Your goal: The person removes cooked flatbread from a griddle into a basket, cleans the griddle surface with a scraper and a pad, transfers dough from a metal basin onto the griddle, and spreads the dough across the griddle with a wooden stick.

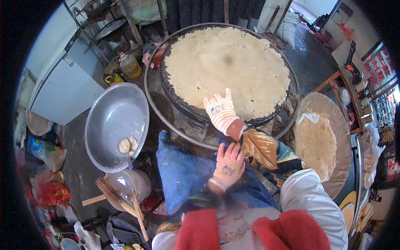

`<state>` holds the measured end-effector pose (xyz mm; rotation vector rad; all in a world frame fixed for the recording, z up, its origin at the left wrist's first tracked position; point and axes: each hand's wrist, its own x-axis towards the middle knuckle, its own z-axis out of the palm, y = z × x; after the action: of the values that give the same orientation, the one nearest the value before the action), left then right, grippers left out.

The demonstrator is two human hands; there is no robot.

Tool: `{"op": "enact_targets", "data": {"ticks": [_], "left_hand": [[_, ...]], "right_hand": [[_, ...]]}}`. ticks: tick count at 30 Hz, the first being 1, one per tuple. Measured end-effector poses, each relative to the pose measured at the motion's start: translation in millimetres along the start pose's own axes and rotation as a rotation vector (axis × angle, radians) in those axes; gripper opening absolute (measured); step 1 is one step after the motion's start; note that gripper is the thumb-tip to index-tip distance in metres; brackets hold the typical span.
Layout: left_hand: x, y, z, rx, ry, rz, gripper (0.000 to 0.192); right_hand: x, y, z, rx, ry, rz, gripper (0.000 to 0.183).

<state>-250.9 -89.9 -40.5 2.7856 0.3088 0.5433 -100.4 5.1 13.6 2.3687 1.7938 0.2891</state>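
A large pale flatbread (218,59) covers most of a round black griddle (175,107). My right hand (221,113), in a striped work glove with bare fingertips, lies over the flatbread's near edge, fingers spread. Whether its fingertips press on the dough or hover just above it, I cannot tell. My left hand (228,168), gloved the same way, is above my lap beside my right sleeve. Its fingers are slightly apart and hold nothing. Small holes and ragged bits show along the flatbread's rim.
A metal hoop (153,103) rings the griddle. Left stands a metal basin (117,118) with a ladle of batter (128,145); below it are a bucket (143,184) and a twig brush (115,195). An oil jug (130,66) stands behind. Another flatbread (315,143) rests on a round covered board (339,156) at right.
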Motion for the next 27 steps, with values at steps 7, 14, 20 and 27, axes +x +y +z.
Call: {"op": "enact_targets", "data": {"ticks": [7,14,20,27], "left_hand": [[-36.9,-21.6,-44.7,-0.184,0.196,-0.114,0.054],[3.1,-36.2,-93.7,-0.055,0.343,0.031,0.061],[126.3,-77.6,-65.1,0.316,0.246,-0.015,0.066],[107.7,-66.6,-27.9,-0.157,-0.303,-0.016,0.048]], "right_hand": [[-23.5,56.9,-19.7,0.154,0.564,-0.038,0.016],[-122.9,37.8,-23.2,0.329,0.608,0.010,0.030],[-235.3,21.9,30.3,1.607,0.469,0.846,0.025],[-208.8,60.9,49.4,2.558,0.482,1.022,0.035]]}}
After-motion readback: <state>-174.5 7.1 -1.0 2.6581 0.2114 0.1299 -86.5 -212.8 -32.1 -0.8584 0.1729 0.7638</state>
